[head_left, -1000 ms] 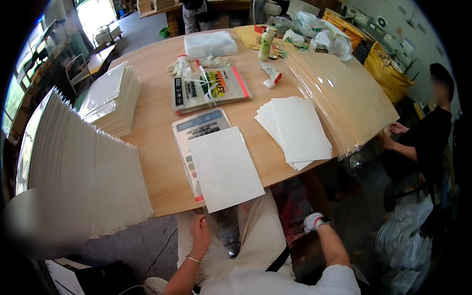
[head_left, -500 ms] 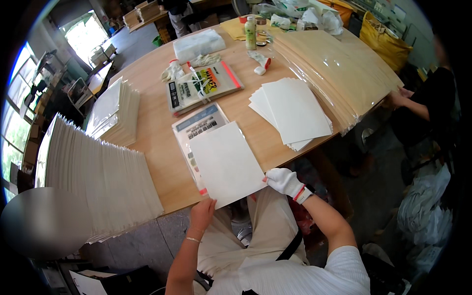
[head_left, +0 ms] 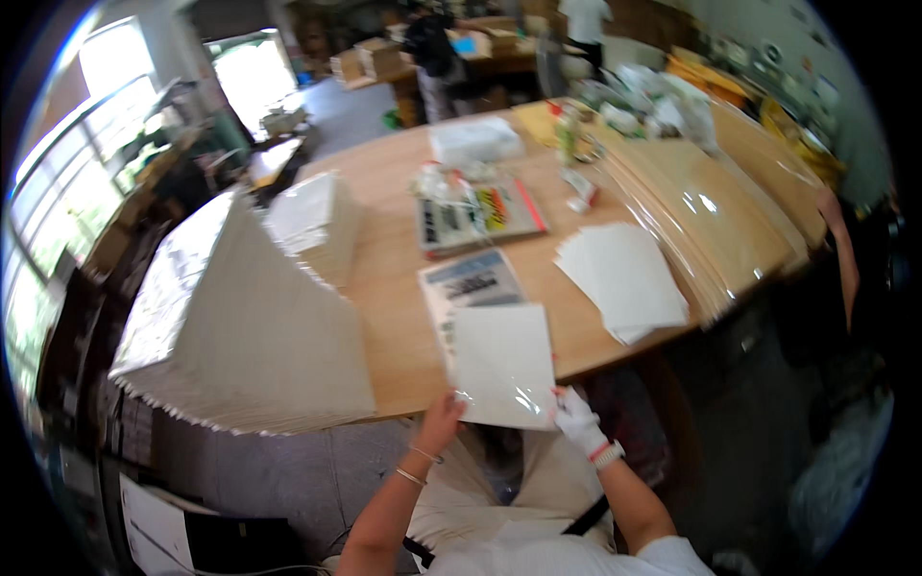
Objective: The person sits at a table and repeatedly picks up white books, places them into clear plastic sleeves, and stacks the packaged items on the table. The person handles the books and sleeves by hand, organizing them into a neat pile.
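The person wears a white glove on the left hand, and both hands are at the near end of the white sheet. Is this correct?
Not quite: the white glove is on the right hand; the left hand is bare, as the head view shows. Both hands are at the near end of the white sheet.

Beyond the left-hand grip (head_left: 443, 420), the flat, clear-wrapped rectangular bundle with a red edge strip (head_left: 458, 217) bears bold dark lettering, partly on a yellow-and-green panel. Nearer the grip, the pale rectangular packet with a blue-grey band (head_left: 480, 271) carries dark print, seemingly characters, too blurred to read.
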A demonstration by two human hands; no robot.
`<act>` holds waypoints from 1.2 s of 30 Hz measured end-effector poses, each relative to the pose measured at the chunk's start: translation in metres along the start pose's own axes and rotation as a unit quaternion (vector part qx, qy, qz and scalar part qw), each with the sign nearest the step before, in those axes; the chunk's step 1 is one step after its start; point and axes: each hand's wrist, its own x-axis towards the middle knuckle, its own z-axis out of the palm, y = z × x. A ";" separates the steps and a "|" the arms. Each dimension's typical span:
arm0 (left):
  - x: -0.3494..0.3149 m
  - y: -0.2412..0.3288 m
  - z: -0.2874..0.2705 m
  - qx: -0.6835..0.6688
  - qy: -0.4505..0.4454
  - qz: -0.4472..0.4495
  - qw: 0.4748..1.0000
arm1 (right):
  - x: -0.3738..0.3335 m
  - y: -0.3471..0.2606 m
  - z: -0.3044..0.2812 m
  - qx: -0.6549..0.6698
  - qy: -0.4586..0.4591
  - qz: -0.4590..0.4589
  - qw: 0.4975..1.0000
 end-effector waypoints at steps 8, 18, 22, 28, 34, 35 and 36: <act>-0.174 0.251 -0.076 0.376 0.210 0.371 0.823 | 0.024 -0.256 0.051 0.213 -0.146 -0.156 0.953; -0.214 0.326 -0.318 0.568 0.526 0.250 0.581 | 0.072 -0.484 0.183 0.080 -0.381 -0.233 0.891; -0.198 0.292 -0.179 0.441 0.438 0.491 0.610 | 0.083 -0.447 0.189 0.157 -0.281 -0.337 0.885; -0.226 0.245 -0.032 -0.234 -0.455 0.499 0.700 | 0.048 -0.296 0.136 0.207 -0.222 -0.196 0.933; -0.216 0.233 -0.026 -0.363 -0.497 0.437 0.656 | 0.058 -0.110 -0.005 -0.238 0.060 -0.165 0.955; -0.211 0.234 -0.025 -0.367 -0.499 0.429 0.658 | 0.061 -0.096 -0.029 -0.362 0.118 -0.204 0.902; -0.206 0.240 -0.024 -0.361 -0.506 0.419 0.662 | 0.066 -0.095 -0.049 -0.477 0.176 -0.241 0.827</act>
